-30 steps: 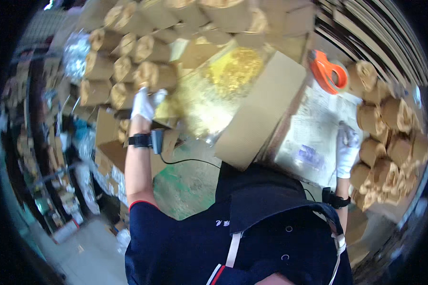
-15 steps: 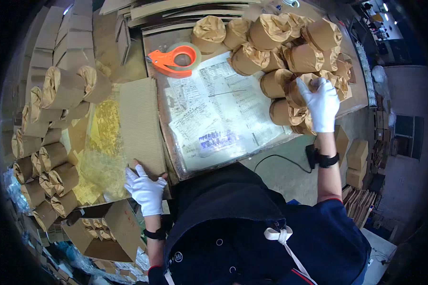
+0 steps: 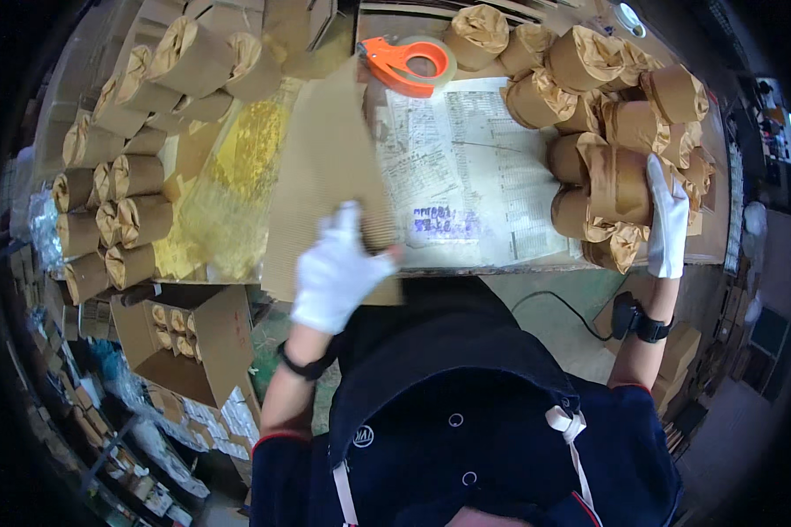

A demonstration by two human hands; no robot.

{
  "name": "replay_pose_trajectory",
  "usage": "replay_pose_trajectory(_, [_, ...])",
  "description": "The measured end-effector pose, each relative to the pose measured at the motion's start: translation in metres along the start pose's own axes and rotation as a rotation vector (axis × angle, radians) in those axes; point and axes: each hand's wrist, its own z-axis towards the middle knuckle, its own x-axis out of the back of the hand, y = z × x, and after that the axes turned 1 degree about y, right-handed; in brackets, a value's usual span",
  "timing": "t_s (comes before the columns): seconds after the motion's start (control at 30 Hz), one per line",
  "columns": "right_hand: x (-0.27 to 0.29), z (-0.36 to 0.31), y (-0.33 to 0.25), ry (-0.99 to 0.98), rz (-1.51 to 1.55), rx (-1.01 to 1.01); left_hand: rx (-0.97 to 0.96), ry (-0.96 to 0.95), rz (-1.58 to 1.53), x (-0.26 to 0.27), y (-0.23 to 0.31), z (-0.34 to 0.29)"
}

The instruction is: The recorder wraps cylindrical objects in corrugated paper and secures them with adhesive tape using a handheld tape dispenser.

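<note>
My left hand (image 3: pixel 332 277), in a white glove, grips the near end of a corrugated cardboard sheet (image 3: pixel 321 167). The sheet is smeared by motion, and its right edge overlaps the paper-covered tabletop. In its own white glove, my right hand (image 3: pixel 668 224) holds a round bundle wrapped in brown paper (image 3: pixel 621 184) by its right end. This bundle is at the near side of a pile of similar brown paper bundles (image 3: pixel 586 57). How the right fingers wrap behind it is partly hidden.
An orange tape dispenser (image 3: pixel 406 68) lies at the table's back. More wrapped bundles (image 3: pixel 138 220) are stacked at the left, beside yellowed plastic film (image 3: pixel 237 167). Below them stands an open carton (image 3: pixel 224 342) with bundles inside. A black cable (image 3: pixel 554 299) hangs at the near right.
My left hand has taken hold of the cardboard sheet and moved it rightward. My right hand has turned and now grips a bundle from its right end. The whole view has shifted.
</note>
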Motion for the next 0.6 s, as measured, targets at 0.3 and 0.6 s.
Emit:
replay_pose_trajectory(0.3, [-0.17, -0.042, 0.065, -0.506, 0.384, -0.352, -0.593, -0.071, 0.316, -0.098, -0.021, -0.024])
replay_pose_trajectory(0.6, [-0.235, -0.028, 0.075, -0.709, -0.299, -0.136, -0.39, 0.35, -0.291, -0.063, -0.016, 0.004])
